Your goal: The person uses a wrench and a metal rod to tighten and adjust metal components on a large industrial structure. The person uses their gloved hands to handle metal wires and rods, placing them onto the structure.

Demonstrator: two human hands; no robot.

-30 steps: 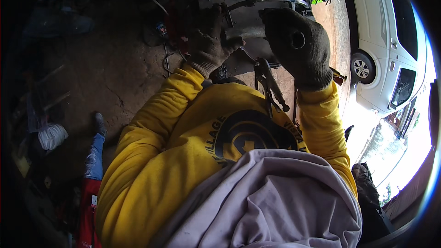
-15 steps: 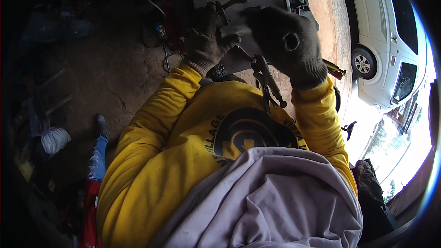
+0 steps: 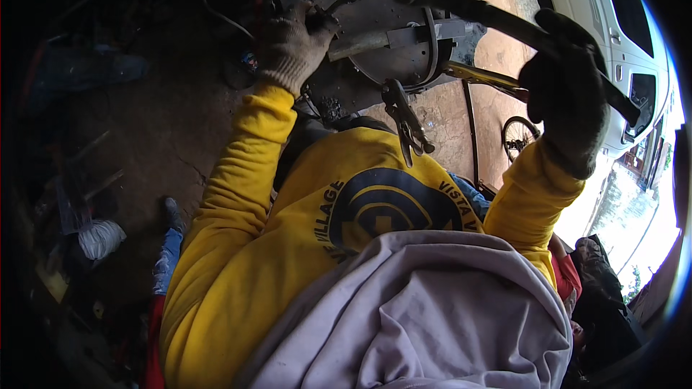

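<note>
My left hand (image 3: 292, 50), in a grey knit glove, rests at the left edge of a dark metal plate assembly (image 3: 367, 0). Its thumb stands apart from the fingers, and no held thing shows. A long dark bar (image 3: 476, 9) with a rounded knob at one end is gripped by my gloved right hand (image 3: 566, 90), raised to the right of the plate. Locking pliers (image 3: 405, 119) hang at the assembly's near edge. A second, yellowish clamp-like tool (image 3: 486, 78) juts from its right side. Across the plate lie a short metal tube (image 3: 358, 45) and a curved strip (image 3: 432, 43).
A white vehicle (image 3: 613, 50) stands at the right, with a bicycle wheel (image 3: 519, 137) nearer. At the left are a white bag (image 3: 101, 239) and a person's jeans-clad leg (image 3: 167, 259). Another person's red sleeve (image 3: 566, 277) shows at the lower right. A cable runs left of the plate.
My right hand has swung away from the plate, right and outward, bringing the dark bar into clear view. My left hand has shifted left and up along the plate's edge.
</note>
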